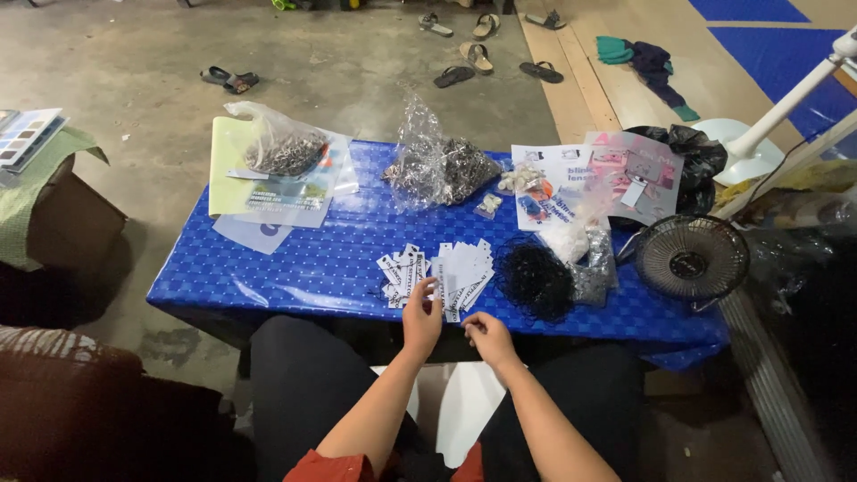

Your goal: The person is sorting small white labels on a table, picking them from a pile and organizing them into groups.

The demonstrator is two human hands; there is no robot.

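Now | left hand (422, 312) fingering white tags (439, 274) | right hand (486, 336) curled

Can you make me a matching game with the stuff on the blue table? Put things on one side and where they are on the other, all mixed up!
Things:
1. white paper tags
2. black tangle of strings
3. small round fan
4. clear bag of small metal bits

Places:
A. at the table's right end
B. far left, on printed sheets
C. just in front of the left hand
D. right of the tags

Pairs: 1-C, 2-D, 3-A, 4-B
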